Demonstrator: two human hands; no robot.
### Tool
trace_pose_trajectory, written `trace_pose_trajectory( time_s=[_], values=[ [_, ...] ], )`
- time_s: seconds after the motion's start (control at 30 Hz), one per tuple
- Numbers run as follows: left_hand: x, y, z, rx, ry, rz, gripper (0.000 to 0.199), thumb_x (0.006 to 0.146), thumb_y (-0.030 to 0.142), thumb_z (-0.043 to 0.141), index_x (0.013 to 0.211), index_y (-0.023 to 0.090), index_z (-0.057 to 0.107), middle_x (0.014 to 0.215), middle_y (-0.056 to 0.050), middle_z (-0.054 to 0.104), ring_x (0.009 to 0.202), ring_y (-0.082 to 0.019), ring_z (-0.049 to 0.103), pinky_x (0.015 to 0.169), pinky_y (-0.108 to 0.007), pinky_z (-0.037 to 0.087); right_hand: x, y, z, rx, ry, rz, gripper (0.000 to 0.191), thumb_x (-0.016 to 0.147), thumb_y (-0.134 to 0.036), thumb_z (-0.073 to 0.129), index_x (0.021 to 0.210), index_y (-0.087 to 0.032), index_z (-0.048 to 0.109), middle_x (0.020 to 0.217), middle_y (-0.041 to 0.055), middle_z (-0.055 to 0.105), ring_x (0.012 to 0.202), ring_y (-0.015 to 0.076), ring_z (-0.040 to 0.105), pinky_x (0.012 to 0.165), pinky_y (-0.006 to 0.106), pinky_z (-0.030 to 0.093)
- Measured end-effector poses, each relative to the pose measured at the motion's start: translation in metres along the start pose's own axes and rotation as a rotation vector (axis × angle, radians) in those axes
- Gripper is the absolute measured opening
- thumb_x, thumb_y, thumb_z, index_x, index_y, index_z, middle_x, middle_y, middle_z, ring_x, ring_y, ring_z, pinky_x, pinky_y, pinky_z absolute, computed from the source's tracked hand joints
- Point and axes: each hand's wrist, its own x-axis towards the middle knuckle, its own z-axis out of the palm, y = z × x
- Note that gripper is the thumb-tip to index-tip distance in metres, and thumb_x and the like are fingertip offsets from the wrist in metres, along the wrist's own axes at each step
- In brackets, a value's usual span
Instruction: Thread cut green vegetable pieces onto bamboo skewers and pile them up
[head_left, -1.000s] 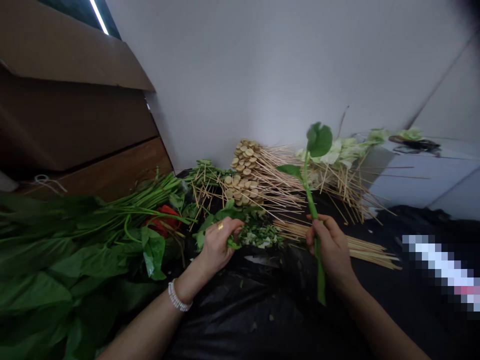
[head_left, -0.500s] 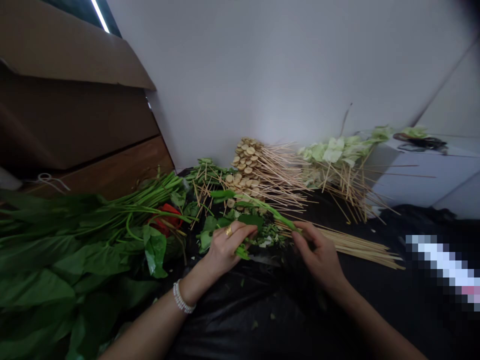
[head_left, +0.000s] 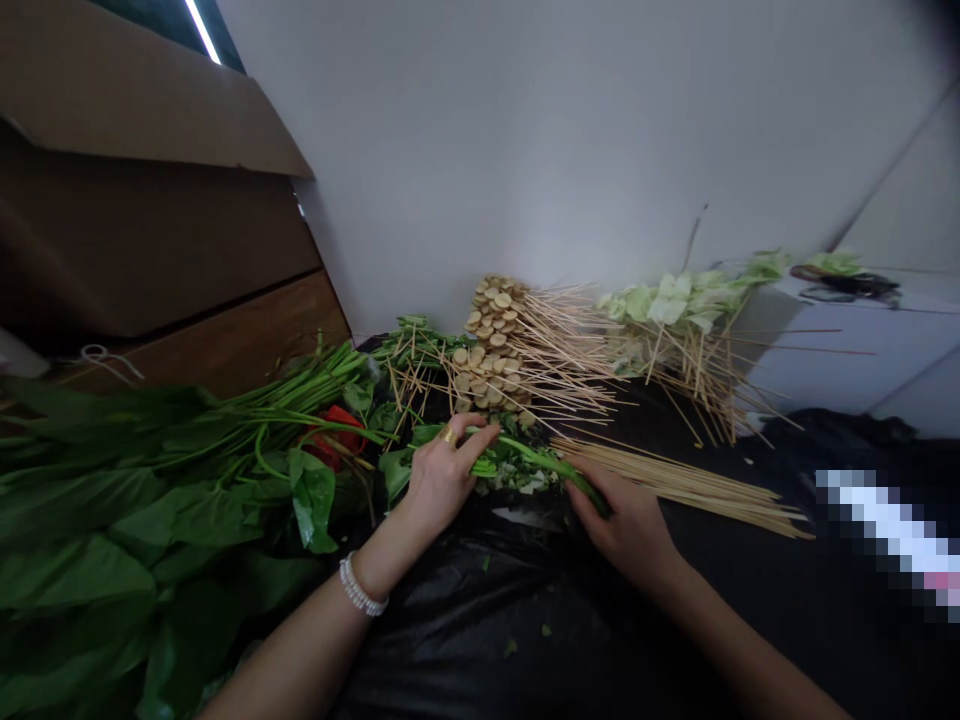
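Observation:
A long green stem [head_left: 534,455] runs between my hands, over a heap of chopped greens [head_left: 517,477]. My right hand [head_left: 626,515] is closed round its thicker right end. My left hand [head_left: 444,465], with a gold ring and a beaded bracelet, is closed at the stem's leafy left part, with bits of green stalk under its fingers. Green leaves [head_left: 395,472] lie just left of my left fingertips. Just beyond my right hand, bare wooden skewers [head_left: 697,482] lie on the black plastic sheet [head_left: 450,620].
Large leafy greens [head_left: 82,580] fill the left side, with a red item [head_left: 334,437] among their stems. Skewered round slices [head_left: 495,340] and skewered pale leaves [head_left: 671,297] are piled by the white wall [head_left: 480,130]. A cardboard box [head_left: 150,230] stands back left.
My left hand has moved slightly left and away from me. My right hand has shifted a little left and now wraps further round the stem, which sits lower.

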Motion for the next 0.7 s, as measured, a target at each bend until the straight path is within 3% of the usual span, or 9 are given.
trace_pose_trajectory(
  time_s=[0.17, 0.33, 0.53, 0.7],
  values=[
    [0.004, -0.001, -0.002, 0.04, -0.172, 0.078, 0.053, 0.076, -0.002, 0.047, 0.123, 0.022, 0.055, 0.109, -0.005, 0.062, 0.095, -0.018, 0.062, 0.075, -0.027, 0.052, 0.001, -0.002, -0.002, -0.037, 0.011, -0.043, 0.028, 0.09, -0.023, 0.051, 0.117, -0.018, 0.058, 0.108, 0.0059, 0.071, 0.093, 0.0174, 0.069, 0.081, 0.027, 0.054],
    [0.006, -0.003, -0.003, 0.028, -0.216, 0.095, 0.038, 0.079, 0.004, 0.052, 0.112, 0.021, 0.06, 0.105, -0.006, 0.063, 0.091, -0.019, 0.063, 0.074, -0.028, 0.051, 0.002, -0.002, -0.003, -0.052, -0.004, -0.051, 0.028, 0.091, -0.023, 0.05, 0.117, -0.018, 0.059, 0.109, 0.0065, 0.07, 0.094, 0.0177, 0.069, 0.081, 0.027, 0.054],
    [0.004, 0.003, 0.0, -0.19, -0.059, -0.016, 0.015, 0.081, 0.016, 0.059, 0.096, 0.018, 0.063, 0.093, -0.004, 0.062, 0.083, -0.016, 0.061, 0.075, -0.027, 0.05, 0.002, -0.003, -0.001, 0.0, -0.043, -0.071, 0.03, 0.09, -0.023, 0.051, 0.118, -0.018, 0.059, 0.11, 0.0061, 0.07, 0.096, 0.0172, 0.068, 0.085, 0.027, 0.053],
    [0.012, 0.003, -0.001, -0.338, 0.1, -0.281, 0.009, 0.076, 0.011, 0.056, 0.08, 0.017, 0.061, 0.078, -0.001, 0.058, 0.073, -0.014, 0.057, 0.07, -0.027, 0.046, 0.002, -0.005, -0.002, 0.049, -0.084, -0.011, 0.029, 0.091, -0.027, 0.049, 0.118, -0.02, 0.06, 0.108, 0.0057, 0.071, 0.094, 0.0183, 0.068, 0.083, 0.029, 0.054]
  ],
)
